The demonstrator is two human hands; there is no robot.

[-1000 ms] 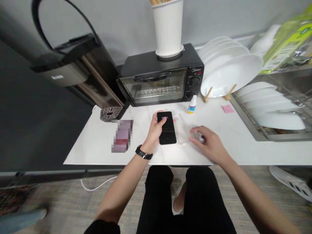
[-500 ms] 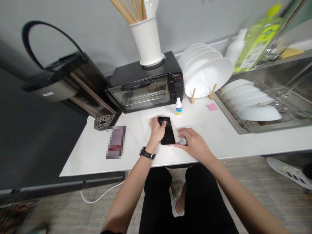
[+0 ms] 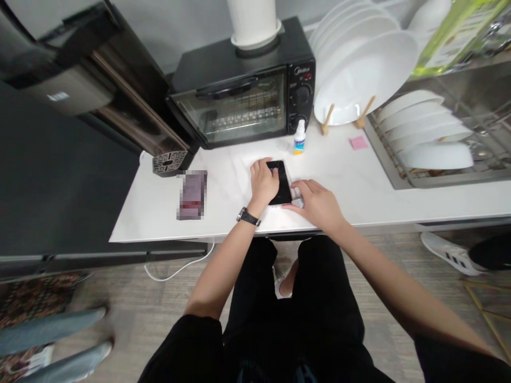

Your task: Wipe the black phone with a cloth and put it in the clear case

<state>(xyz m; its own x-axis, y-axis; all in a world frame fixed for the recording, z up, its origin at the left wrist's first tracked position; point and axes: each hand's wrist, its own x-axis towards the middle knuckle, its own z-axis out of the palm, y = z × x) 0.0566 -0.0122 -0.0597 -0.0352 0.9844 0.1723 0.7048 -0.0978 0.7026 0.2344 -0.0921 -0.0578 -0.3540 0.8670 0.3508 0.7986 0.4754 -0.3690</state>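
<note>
A black smartphone (image 3: 284, 186) lies screen up on the white counter, with a pale, see-through rim along its right and lower edges. My left hand (image 3: 263, 181) grips its left side, thumb across the upper screen and fingers around the far edge. At the lower right corner, my right hand (image 3: 318, 202) is closed in a pinch. Something small, whitish and translucent shows between its thumb and fingers, too unclear to name. Beyond the phone stands a small white spray bottle (image 3: 299, 139) with a blue and yellow label.
A blurred-out purple packet (image 3: 192, 196) lies left, near a dark drink machine (image 3: 131, 117). Behind are a toaster oven (image 3: 247, 106), white plates (image 3: 367, 80) in a rack and a pink sticky note (image 3: 358, 142). White bowls (image 3: 435, 154) stand in the sink at right.
My view has tilted down, so the counter sits higher and more floor shows. My left hand covers more of the phone's left side; both hands remain at the phone.
</note>
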